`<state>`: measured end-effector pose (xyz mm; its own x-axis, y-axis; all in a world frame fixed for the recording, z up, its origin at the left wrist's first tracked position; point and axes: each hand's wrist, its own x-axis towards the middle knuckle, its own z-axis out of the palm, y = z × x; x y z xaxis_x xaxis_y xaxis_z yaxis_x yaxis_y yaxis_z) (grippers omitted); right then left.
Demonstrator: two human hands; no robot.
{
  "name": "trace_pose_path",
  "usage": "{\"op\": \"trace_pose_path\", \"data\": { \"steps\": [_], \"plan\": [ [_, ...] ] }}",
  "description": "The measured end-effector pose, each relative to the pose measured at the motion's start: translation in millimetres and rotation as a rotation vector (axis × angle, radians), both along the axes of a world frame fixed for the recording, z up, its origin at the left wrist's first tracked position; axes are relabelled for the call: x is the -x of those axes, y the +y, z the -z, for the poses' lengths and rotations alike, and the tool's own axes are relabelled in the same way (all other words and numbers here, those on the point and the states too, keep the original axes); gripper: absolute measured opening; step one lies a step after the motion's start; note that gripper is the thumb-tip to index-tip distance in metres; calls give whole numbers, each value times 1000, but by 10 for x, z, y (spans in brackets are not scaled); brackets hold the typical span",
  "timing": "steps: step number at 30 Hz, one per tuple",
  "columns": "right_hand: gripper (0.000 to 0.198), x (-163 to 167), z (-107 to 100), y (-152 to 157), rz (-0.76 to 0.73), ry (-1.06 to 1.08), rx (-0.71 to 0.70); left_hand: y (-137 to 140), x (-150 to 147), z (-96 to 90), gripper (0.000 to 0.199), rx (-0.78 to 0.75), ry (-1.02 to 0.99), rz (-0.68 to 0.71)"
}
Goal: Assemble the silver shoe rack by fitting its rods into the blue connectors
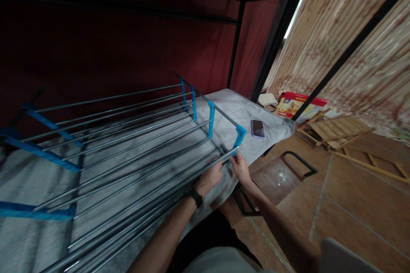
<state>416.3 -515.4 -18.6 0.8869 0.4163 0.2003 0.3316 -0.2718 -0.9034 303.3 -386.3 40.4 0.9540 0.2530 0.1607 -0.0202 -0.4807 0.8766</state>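
A rack frame of grey metal tubes (137,140) with blue plastic brackets lies on a grey cloth-covered surface. My left hand (210,177), with a dark band on its wrist, is closed around a metal tube near the frame's right end. Just to its right, my right hand (240,168) pinches the lower end of the nearest blue bracket (239,138), where a tube meets it. The fingertips of both hands are partly hidden. On the left side, the other tube ends lie near more blue brackets (41,150), some of them apart from the brackets.
A phone (258,129) rests on the grey cloth (224,98). Black posts (235,47) and bars surround the surface. On the tiled floor are a chair (278,179), a folded wooden piece (342,130) and a red-yellow box (299,104). A patterned curtain (346,47) hangs at right.
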Motion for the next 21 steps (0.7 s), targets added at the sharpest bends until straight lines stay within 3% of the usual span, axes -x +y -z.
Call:
{"op": "trace_pose_path", "data": {
  "steps": [4,13,17,21],
  "plan": [
    [22,53,-50,-4,19,-49,80,5,18,19,45,-109,27,17],
    [22,169,-47,6,35,-143,183,35,39,115,55,-95,-87,13],
    [27,172,-20,4,35,-143,161,41,46,180,54,-157,-22,22],
    [32,123,-9,-30,-62,-91,88,3,86,141,60,-263,-19,-4]
  ]
}}
